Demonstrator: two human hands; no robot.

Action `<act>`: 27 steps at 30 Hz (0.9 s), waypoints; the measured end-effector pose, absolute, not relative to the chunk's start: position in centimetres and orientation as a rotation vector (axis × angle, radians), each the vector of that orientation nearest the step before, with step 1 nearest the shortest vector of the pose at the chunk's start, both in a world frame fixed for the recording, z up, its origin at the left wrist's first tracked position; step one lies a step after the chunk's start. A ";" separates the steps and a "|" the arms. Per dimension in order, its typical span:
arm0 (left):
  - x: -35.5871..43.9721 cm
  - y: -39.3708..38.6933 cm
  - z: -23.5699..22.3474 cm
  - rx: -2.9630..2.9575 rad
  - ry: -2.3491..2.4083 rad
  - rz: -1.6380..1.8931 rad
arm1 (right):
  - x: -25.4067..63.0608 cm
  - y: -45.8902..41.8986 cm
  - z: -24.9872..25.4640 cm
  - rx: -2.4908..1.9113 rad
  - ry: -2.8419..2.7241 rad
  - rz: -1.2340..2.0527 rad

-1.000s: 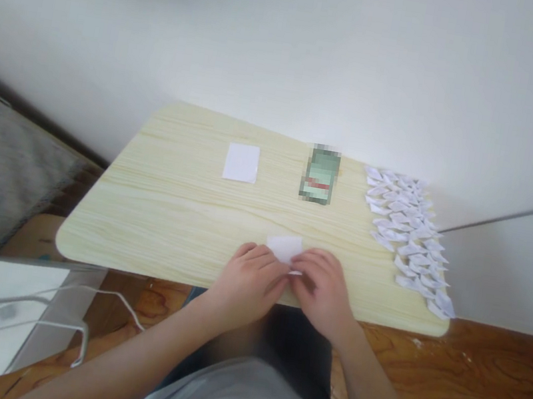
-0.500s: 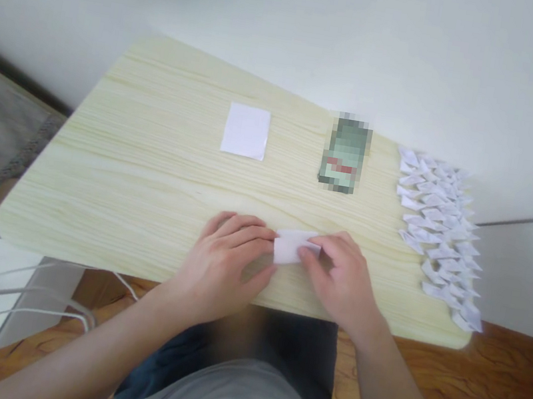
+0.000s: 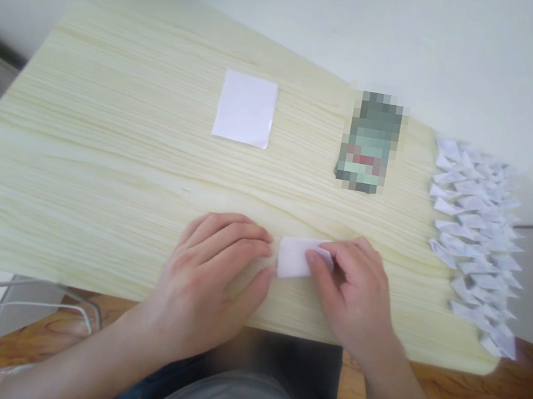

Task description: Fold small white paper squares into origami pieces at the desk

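Observation:
A small folded piece of white paper [image 3: 293,259] lies near the front edge of the table, in front of me. Its right end is pinched between the thumb and fingers of my right hand [image 3: 358,291]. My left hand [image 3: 216,279] rests on the table just left of the paper, its fingers curved and the thumb held away from them. A narrow gap shows between those fingertips and the paper's left edge, and nothing is seen in that hand. Farther back lies a square stack of white paper [image 3: 246,109].
A blurred-out green object with a red band [image 3: 369,145] lies toward the back of the wooden table [image 3: 102,153]. Rows of several folded white paper figures [image 3: 476,219] line the right end. White cables [image 3: 72,307] hang at the lower left, and a wall stands behind.
The view has moved closer to the table. My left fingertips have come off the paper's left edge, while my right hand still pinches its right end.

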State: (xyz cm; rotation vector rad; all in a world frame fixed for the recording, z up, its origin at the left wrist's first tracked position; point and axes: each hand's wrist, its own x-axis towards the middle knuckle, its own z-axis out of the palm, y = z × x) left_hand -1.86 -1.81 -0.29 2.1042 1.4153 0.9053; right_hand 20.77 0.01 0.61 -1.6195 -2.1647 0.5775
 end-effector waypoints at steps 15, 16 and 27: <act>-1.8 -1.5 -0.4 2.283 1.201 0.698 | 20.8 0.4 0.6 -1.632 -2.159 0.575; -1.8 -1.5 -0.3 2.287 1.206 0.694 | 20.8 0.3 0.6 -1.642 -2.153 0.566; -0.4 -1.0 -0.7 2.250 1.347 0.736 | 20.4 -1.4 -0.7 -1.734 -1.797 0.543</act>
